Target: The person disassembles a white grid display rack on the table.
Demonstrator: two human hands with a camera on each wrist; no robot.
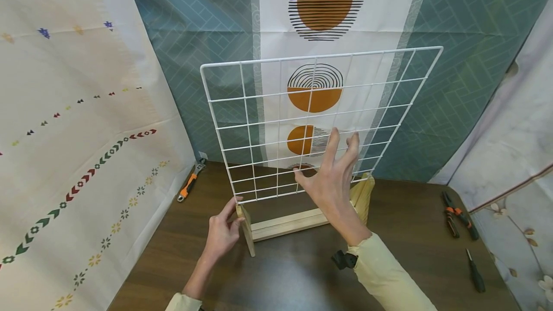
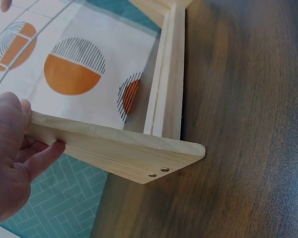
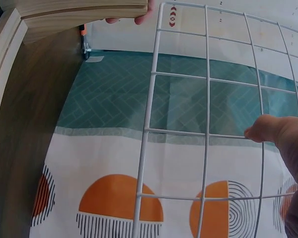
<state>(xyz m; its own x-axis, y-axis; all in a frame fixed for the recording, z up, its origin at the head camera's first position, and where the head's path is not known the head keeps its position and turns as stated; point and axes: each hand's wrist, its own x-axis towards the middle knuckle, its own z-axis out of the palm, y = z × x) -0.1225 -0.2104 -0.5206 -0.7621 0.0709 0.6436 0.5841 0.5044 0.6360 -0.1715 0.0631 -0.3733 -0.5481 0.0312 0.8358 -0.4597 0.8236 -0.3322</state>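
A white wire grid panel point(image 1: 263, 121) stands upright, leaning back, its lower edge at the tops of a light wooden stand's two side boards. My left hand point(image 1: 222, 236) grips the near-left side board point(image 2: 114, 146), thumb on one side and fingers on the other, right beside the grid's lower left corner. My right hand point(image 1: 330, 186) holds the grid's lower middle, with fingers bent at the wires and the thumb point(image 3: 263, 129) against a wire crossing; its other fingers are hidden in the right wrist view. A wooden crossbar point(image 1: 289, 224) joins the side boards low down.
An adjustable wrench point(image 1: 191, 182) with an orange handle lies at the table's back left. Pliers point(image 1: 460, 215) and a screwdriver point(image 1: 476, 272) lie on the right. Patterned cloth point(image 1: 207, 85) hangs right behind the grid, and more hangs at both sides.
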